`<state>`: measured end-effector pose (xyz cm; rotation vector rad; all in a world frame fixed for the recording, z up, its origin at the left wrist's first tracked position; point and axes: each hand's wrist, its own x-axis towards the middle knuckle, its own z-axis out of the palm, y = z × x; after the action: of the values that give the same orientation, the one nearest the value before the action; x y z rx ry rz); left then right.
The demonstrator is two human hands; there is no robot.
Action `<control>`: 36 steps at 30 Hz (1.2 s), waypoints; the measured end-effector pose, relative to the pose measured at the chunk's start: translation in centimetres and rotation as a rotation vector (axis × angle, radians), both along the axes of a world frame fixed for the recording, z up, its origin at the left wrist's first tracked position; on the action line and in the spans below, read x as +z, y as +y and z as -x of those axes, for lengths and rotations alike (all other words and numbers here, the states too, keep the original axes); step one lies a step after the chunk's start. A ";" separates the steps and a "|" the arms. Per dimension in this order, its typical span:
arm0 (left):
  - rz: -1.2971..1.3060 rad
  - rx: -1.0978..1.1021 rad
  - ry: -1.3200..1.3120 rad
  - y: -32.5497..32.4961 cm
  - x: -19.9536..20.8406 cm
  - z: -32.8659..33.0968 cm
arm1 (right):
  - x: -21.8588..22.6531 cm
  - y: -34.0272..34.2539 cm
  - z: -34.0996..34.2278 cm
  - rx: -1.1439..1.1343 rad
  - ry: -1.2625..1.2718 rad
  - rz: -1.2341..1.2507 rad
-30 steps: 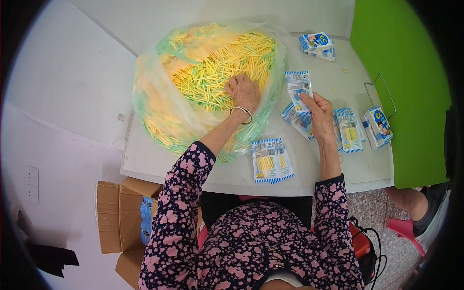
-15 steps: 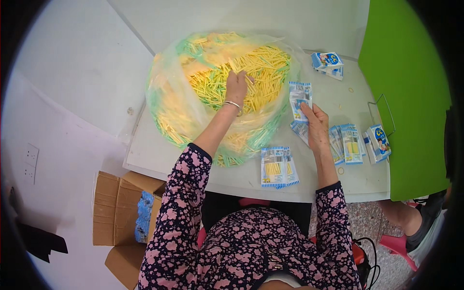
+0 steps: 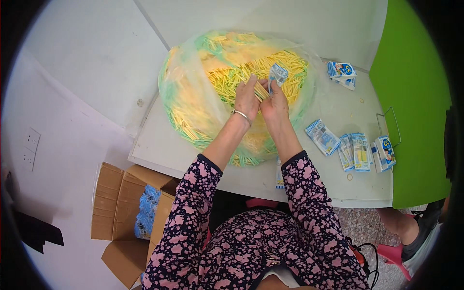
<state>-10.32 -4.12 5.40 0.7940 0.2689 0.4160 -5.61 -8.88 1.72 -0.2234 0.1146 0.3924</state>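
My left hand (image 3: 246,100) is closed around a small bunch of thin yellow sticks (image 3: 261,92), over the large clear plastic bag (image 3: 188,92) that is full of yellow and green sticks. Right beside it, my right hand (image 3: 275,106) grips a small blue-and-white packet (image 3: 278,72). The bunch lies between the two hands, close to the packet. Whether any stick end is inside the packet I cannot tell, as my fingers cover that part. A flat packet (image 3: 322,137) lies to the right of the bag. My right forearm partly hides another packet (image 3: 280,177) near the front edge.
Further right lie filled packets (image 3: 361,152) and a blue-and-white bundle (image 3: 384,153) by a wire stand (image 3: 394,126). Another bundle (image 3: 341,70) sits at the back. A green partition (image 3: 415,111) bounds the right side. An open cardboard box (image 3: 108,203) with blue packets (image 3: 147,211) stands lower left.
My right hand has carried the packet left, over the bag. My left hand has come up from the loose sticks with a bunch, and both hands now meet.
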 end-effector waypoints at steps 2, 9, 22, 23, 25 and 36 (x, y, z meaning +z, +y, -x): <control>-0.144 0.010 -0.066 0.2 -0.4 0.3 | 0.3 0.5 0.3 0.006 0.041 -0.040; -0.250 0.152 -0.064 -0.2 -1.8 -0.3 | -0.3 0.8 -0.3 -0.005 0.038 0.018; -0.633 0.237 0.098 1.0 -1.6 -0.8 | 1.2 -2.2 -0.7 -0.049 -0.349 0.395; -0.671 0.249 0.120 1.0 -1.5 -0.9 | 1.5 -2.8 -0.7 -0.053 -0.349 0.397; -0.781 0.268 0.153 3.6 -2.6 -1.6 | 2.5 -3.1 0.0 -0.050 -0.469 0.451; -0.447 0.013 -0.006 2.9 3.3 0.7 | 1.7 -9.8 -0.2 0.315 -0.763 0.878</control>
<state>-11.06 -1.25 8.69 1.2288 0.1759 0.4985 -5.38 -18.69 3.39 -1.2493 -0.5218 0.5276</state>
